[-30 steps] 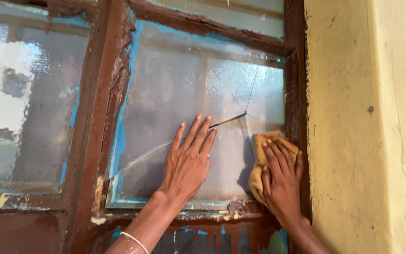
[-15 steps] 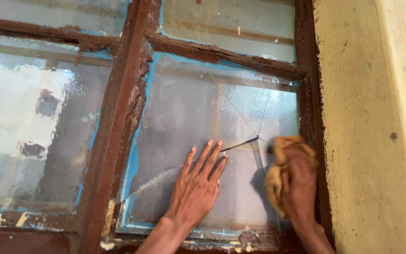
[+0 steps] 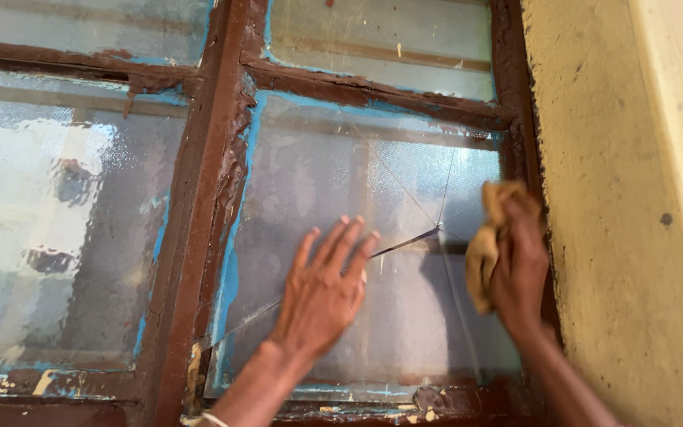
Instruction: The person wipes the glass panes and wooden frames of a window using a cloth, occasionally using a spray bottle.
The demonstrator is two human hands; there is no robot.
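Observation:
A cracked frosted glass pane (image 3: 333, 174) sits in a worn brown window frame (image 3: 207, 198) with blue paint along its edges. My left hand (image 3: 322, 292) lies flat on the lower part of the pane, fingers spread, just below the crack lines. My right hand (image 3: 519, 265) presses a crumpled yellow cloth (image 3: 485, 245) against the pane's right edge, beside the frame's right post. Cracks radiate from a point (image 3: 439, 229) between my two hands.
A rough yellow wall (image 3: 626, 213) runs down the right side, close to my right hand. Another frosted pane (image 3: 65, 221) fills the left of the window, and smaller panes sit above. Flaking putty and paint line the bottom rail (image 3: 373, 407).
My right hand has slid the cloth upward along the pane's right edge. My left hand has shifted slightly on the glass. The view has moved up a little.

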